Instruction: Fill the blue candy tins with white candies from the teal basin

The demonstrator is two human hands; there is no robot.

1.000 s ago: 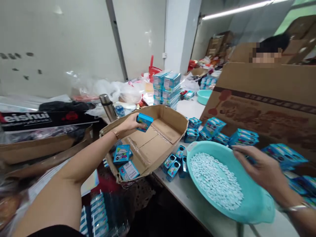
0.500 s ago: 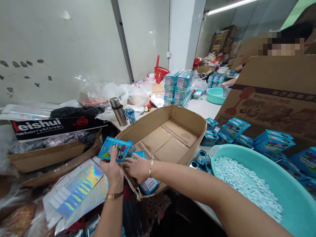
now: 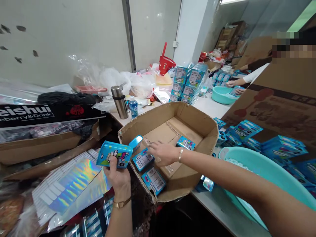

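My left hand (image 3: 118, 176) grips a blue printed candy box (image 3: 115, 154) at the left end of a shallow cardboard carton (image 3: 204, 140). A small blue piece (image 3: 136, 143) stands at the held box's right end; I cannot tell if it is a flap or a separate pack. Inside the carton is my right hand (image 3: 164, 153), palm down and fingers extended, with nothing visible in it. Close to its fingertips lies a blue pack (image 3: 143, 159), with another pack (image 3: 153, 181) nearer me. A further blue pack (image 3: 186, 143) lies beyond my right wrist.
A turquoise basin (image 3: 269, 164) of pale candies stands at right, near stacked blue boxes (image 3: 247, 130). A steel flask (image 3: 119, 102) and blue bottle (image 3: 133, 108) stand behind the carton. Across the table, a co-worker's hands (image 3: 237, 85) are at another basin (image 3: 221, 95).
My right hand has moved right, away from the held box, uncovering packs in the carton's left end. A pack now shows farther right in the carton. My left hand still holds the candy box.
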